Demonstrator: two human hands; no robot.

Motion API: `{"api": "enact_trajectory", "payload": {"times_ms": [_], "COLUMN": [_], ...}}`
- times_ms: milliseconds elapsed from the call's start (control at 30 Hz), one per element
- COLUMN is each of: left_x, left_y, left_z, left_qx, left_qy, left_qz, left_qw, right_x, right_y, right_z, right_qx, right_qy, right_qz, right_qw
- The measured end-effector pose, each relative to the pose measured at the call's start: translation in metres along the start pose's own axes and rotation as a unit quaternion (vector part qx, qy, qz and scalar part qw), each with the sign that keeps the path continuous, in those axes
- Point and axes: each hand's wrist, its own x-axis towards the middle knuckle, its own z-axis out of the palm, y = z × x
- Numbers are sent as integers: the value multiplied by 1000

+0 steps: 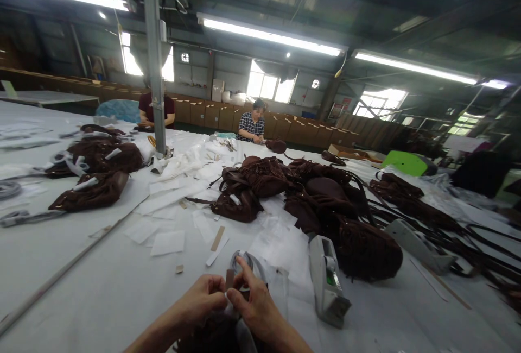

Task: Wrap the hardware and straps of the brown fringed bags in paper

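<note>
Low in the centre of the head view, my left hand (205, 296) is closed, its thumb and fingertips pinching at a small brown strip (230, 278). Close against it is my right hand (259, 303), index finger stretched forward and thumb bent in, around a strap wrapped in grey-white material (257, 267). The exact contact between fingertips and strap is partly hidden. Beneath both hands lies a dark brown bag (209, 336), mostly cut off by the lower frame edge.
A grey tape dispenser (325, 282) stands to the right. Several brown bags (266, 176) are heaped beyond, with more bags (91, 190) at left. White paper sheets (167, 243) litter the table. Across it, a person (251, 124) works beside a metal post (154, 60) and another person.
</note>
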Motion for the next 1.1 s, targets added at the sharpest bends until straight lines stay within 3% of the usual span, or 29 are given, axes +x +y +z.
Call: {"api": "enact_trajectory", "payload": {"times_ms": [100,233,400,500,633,767,900,1100], "left_x": [0,5,11,12,11,10,9,4], "left_y": [-4,-11,-17,-19,-19,-15,-16,-17], "left_z": [-2,-4,0,2,1,3,3,-3], "left_qx": [38,48,-188,-251,-314,-343,-318,-210], "left_qy": [-7,35,57,44,35,38,45,-3], "left_qz": [12,18,-58,-89,-127,-118,-101,-112], "left_qw": [999,998,979,963,940,931,942,971], "right_x": [9,9,3,2,-1,-3,-3,-4], "right_y": [-8,-11,-12,-21,-26,-9,8,7], "right_z": [-3,-6,-9,-15,-18,-6,7,6], "right_qx": [-3,-95,-222,-245,-225,-146,-85,-49], "right_qy": [7,-14,-32,-47,-54,20,67,34], "right_qz": [-6,-90,-181,-207,-207,-172,-142,-147], "right_qw": [1000,991,957,946,951,974,984,987]}}
